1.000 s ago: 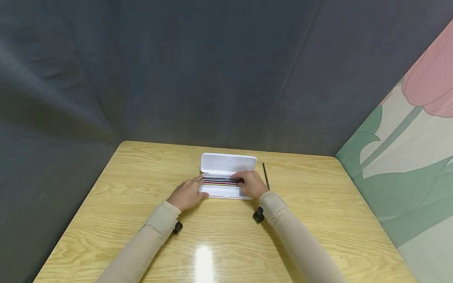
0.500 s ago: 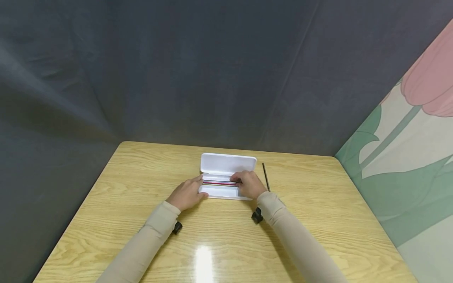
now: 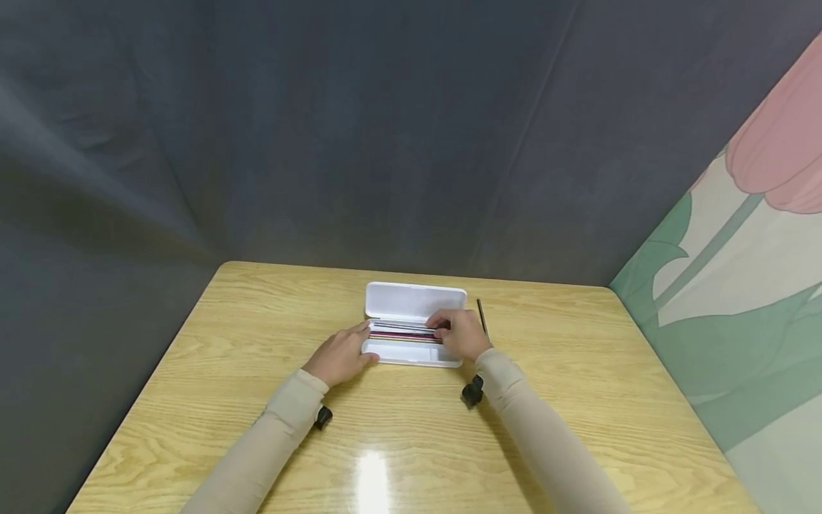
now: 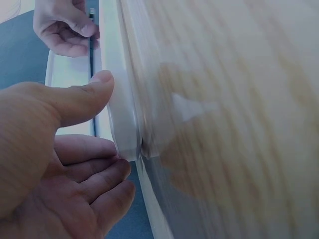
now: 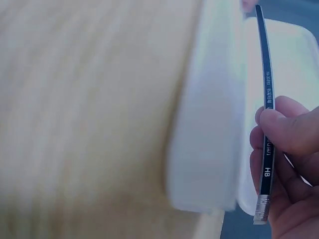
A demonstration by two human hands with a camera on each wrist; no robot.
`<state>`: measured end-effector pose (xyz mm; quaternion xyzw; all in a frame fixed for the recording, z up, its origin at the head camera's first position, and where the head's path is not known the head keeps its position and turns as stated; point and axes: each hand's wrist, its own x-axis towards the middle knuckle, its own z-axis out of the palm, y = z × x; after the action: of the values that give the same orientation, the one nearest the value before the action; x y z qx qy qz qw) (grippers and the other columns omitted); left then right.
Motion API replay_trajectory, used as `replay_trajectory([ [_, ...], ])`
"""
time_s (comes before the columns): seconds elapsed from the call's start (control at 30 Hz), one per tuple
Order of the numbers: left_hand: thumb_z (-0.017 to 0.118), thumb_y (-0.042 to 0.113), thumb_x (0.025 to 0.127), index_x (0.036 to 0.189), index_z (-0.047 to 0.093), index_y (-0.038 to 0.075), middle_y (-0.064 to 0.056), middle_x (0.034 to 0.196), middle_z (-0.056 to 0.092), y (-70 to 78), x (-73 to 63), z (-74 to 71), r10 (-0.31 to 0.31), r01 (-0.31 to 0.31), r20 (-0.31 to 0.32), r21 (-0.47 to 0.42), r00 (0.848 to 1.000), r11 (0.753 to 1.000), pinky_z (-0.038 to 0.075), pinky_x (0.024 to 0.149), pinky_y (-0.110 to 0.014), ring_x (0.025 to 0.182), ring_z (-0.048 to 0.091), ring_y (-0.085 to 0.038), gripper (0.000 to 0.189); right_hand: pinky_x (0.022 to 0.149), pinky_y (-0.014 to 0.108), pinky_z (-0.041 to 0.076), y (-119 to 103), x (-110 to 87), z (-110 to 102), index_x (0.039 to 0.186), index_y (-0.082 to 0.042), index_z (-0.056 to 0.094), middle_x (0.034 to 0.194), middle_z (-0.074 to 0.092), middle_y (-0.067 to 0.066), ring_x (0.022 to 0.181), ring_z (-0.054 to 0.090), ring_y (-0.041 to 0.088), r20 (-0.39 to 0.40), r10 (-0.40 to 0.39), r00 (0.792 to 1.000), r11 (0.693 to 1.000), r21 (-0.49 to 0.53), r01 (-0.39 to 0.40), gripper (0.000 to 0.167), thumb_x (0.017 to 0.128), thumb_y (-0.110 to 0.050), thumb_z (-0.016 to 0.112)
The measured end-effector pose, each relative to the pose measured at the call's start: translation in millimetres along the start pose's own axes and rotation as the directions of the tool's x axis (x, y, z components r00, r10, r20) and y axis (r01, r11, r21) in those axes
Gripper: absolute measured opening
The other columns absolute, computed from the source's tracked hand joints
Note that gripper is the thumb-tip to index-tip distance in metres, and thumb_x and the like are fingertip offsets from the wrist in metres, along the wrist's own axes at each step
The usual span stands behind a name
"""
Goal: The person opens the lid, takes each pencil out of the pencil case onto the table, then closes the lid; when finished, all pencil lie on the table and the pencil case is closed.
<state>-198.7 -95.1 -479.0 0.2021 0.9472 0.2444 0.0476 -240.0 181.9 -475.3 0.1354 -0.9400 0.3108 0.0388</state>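
A white pencil case (image 3: 414, 353) lies with its lid (image 3: 411, 301) raised at the back. Several dark, red and yellowish pencils (image 3: 398, 334) run lengthwise inside it. At the case's left end, my left hand (image 3: 339, 354) grips it, thumb at the front corner and fingers around the end. My right hand (image 3: 462, 333) is over the case's right part. In the right wrist view it pinches a black HB pencil (image 5: 267, 74) between thumb and fingers, the metal-capped end (image 5: 262, 208) pointing toward the palm side. The pencil's far tip lies near a left fingertip.
Another dark pencil (image 3: 481, 314) lies on the wooden table (image 3: 411, 435) to the right of the case, partly behind my right wrist. A dark curtain (image 3: 385, 143) stands behind the table, and a flower-print cloth (image 3: 738, 285) hangs at the right.
My right hand shifts slightly to the right and lifts a little with the black pencil, which sat farther back in the case one second ago. The left hand keeps its place on the case.
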Motion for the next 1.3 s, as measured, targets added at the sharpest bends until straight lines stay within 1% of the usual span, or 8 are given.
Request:
replay_trajectory([
  [0.17, 0.069, 0.04, 0.096, 0.147, 0.049, -0.001, -0.013, 0.162, 0.038, -2.1, 0.3, 1.0, 0.0, 0.0, -0.002, -0.006, 1.0, 1.0, 0.041, 0.121, -0.048, 0.146, 0.044, -0.036, 0.069, 0.07, 0.019, 0.055, -5, -2.5, -20, 0.096, -0.012, 0.08, 0.096, 0.079, 0.006, 0.082, 0.067, 0.009, -0.054, 0.087, 0.995, 0.976, 0.203, -0.075, 0.015, 0.088, 0.0, 0.074],
  [0.4, 0.069, 0.04, 0.097, 0.147, 0.049, -0.003, -0.014, 0.162, 0.038, -4.5, 0.8, 2.6, 0.008, -0.008, -0.005, -0.007, 1.0, 1.0, 0.042, 0.12, -0.049, 0.145, 0.045, -0.037, 0.069, 0.078, 0.014, 0.058, -16, -6.8, -47, 0.114, 0.0, 0.074, 0.108, 0.076, 0.013, 0.089, 0.068, 0.003, -0.081, 0.214, 0.974, 0.817, 0.561, -0.133, 0.022, 0.092, -0.002, 0.073],
  [0.6, 0.069, 0.04, 0.096, 0.147, 0.048, -0.002, -0.014, 0.162, 0.038, -4.7, 2.0, 2.5, 0.016, -0.016, -0.006, -0.01, 1.0, 1.0, 0.04, 0.121, -0.048, 0.146, 0.045, -0.037, 0.07, 0.077, 0.014, 0.058, 1, -14.9, -75, 0.121, 0.006, 0.068, 0.093, 0.075, -0.011, 0.088, 0.069, 0.001, -0.137, 0.248, 0.959, 0.768, 0.631, -0.108, 0.029, 0.094, -0.003, 0.071],
  [0.77, 0.07, 0.04, 0.096, 0.147, 0.049, -0.002, -0.014, 0.161, 0.04, -4.3, 2.1, 2.5, 0.015, -0.015, -0.015, -0.017, 1.0, 1.0, 0.04, 0.121, -0.048, 0.146, 0.044, -0.036, 0.069, 0.074, 0.014, 0.059, 27, -28.5, -99, 0.124, 0.009, 0.064, 0.088, 0.074, -0.015, 0.084, 0.071, 0.0, -0.165, 0.328, 0.93, 0.722, 0.678, -0.134, 0.033, 0.095, -0.003, 0.07],
  [0.9, 0.07, 0.039, 0.096, 0.147, 0.049, -0.002, -0.014, 0.161, 0.04, -6.3, 0.3, 2.5, 0.006, -0.006, -0.011, -0.021, 1.0, 1.0, 0.04, 0.121, -0.049, 0.146, 0.044, -0.037, 0.069, 0.074, 0.013, 0.06, 46, -38.4, -107, 0.127, 0.007, 0.063, 0.09, 0.073, -0.014, 0.083, 0.07, 0.0, -0.183, 0.394, 0.901, 0.747, 0.635, -0.198, 0.034, 0.095, -0.003, 0.069],
  [1.03, 0.07, 0.039, 0.095, 0.146, 0.05, -0.003, -0.015, 0.161, 0.041, -8.3, -2.8, 2.4, 0.005, -0.006, -0.016, -0.017, 1.0, 1.0, 0.042, 0.12, -0.049, 0.145, 0.045, -0.037, 0.069, 0.07, 0.017, 0.06, 62, -46.6, -101, 0.127, -0.001, 0.068, 0.092, 0.072, -0.008, 0.077, 0.067, 0.0, -0.185, 0.435, 0.881, 0.842, 0.431, -0.325, 0.031, 0.096, -0.009, 0.068],
  [1.17, 0.07, 0.04, 0.096, 0.144, 0.052, -0.003, -0.015, 0.16, 0.042, -8.9, -4.7, 2.1, 0.007, -0.007, -0.031, -0.019, 1.0, 1.0, 0.043, 0.119, -0.049, 0.144, 0.047, -0.037, 0.068, 0.061, 0.022, 0.053, 73, -50.3, -87, 0.123, -0.007, 0.072, 0.096, 0.074, 0.007, 0.07, 0.063, 0.006, -0.194, 0.414, 0.889, 0.908, 0.159, -0.388, 0.029, 0.095, -0.014, 0.066],
  [1.3, 0.069, 0.041, 0.096, 0.145, 0.051, -0.003, -0.015, 0.16, 0.042, -8.2, -4.9, 2.3, 0.005, -0.006, -0.033, -0.019, 0.999, 1.0, 0.042, 0.12, -0.049, 0.145, 0.047, -0.037, 0.068, 0.054, 0.023, 0.046, 79, -49.5, -70, 0.12, -0.005, 0.072, 0.095, 0.074, 0.012, 0.064, 0.06, 0.011, -0.165, 0.384, 0.909, 0.922, 0.019, -0.386, 0.029, 0.093, -0.012, 0.063],
])
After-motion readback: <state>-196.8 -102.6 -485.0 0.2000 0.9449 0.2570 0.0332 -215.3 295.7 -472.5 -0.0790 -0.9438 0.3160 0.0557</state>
